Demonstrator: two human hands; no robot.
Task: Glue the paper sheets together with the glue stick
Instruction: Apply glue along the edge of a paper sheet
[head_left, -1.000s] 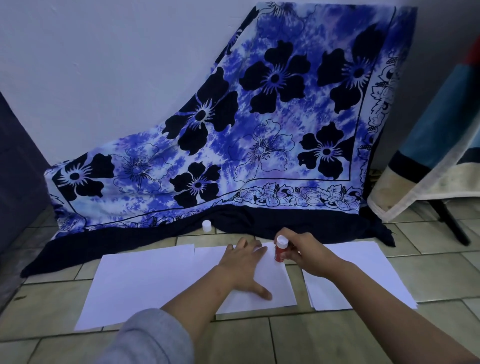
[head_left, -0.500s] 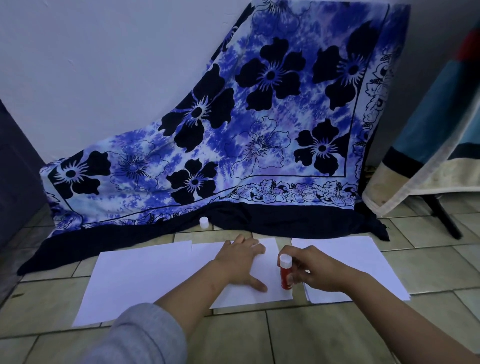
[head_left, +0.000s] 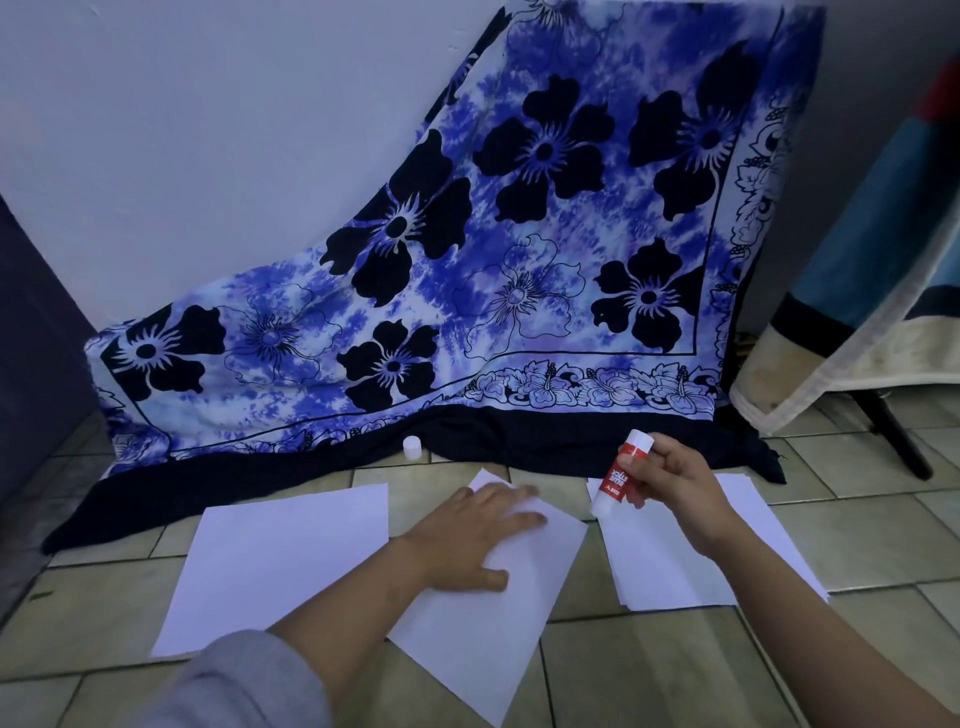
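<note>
One glue stick (head_left: 623, 475) | in right hand (head_left: 672, 493) | cap (head_left: 412, 447) on floor (head_left: 675, 675)

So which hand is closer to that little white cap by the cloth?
Left. The left hand rests flat on a paper sheet just this side of the cap, slightly to its right. The right hand holds the glue stick farther right, over the paper stack.

left hand (head_left: 475, 538) flat on skewed sheet (head_left: 498, 618) | right hand (head_left: 675, 493) grips glue stick (head_left: 621, 475) above right stack (head_left: 691, 566) | cap (head_left: 412, 447) at cloth (head_left: 467, 270) edge
</note>
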